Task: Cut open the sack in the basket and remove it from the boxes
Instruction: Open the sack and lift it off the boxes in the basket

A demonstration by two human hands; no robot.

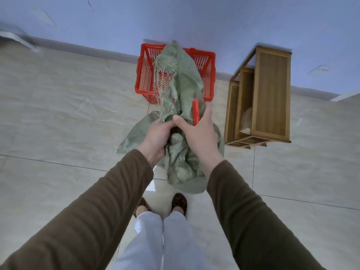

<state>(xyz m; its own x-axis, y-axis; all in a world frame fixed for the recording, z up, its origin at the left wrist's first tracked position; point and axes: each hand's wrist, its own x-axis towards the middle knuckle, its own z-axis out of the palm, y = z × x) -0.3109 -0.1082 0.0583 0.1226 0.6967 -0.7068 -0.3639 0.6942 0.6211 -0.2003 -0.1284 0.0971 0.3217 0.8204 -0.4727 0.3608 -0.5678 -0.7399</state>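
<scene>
Head view: we see a green woven sack (181,152), crumpled, its left edge frayed into loose strands, held up in front of a red slatted plastic basket (144,75) on pale marbled floor tiles (58,106). Our left hand (157,139) grips a bunched fold of it; our right hand (196,135), just beside, curls round a red-handled cutter (195,112) whose blade we cannot see. A wooden shelf unit (272,94) lies right. The sack hides the basket's inside.

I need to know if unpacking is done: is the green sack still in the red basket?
Out: both hands hold the sack above the floor, before the basket.
</scene>
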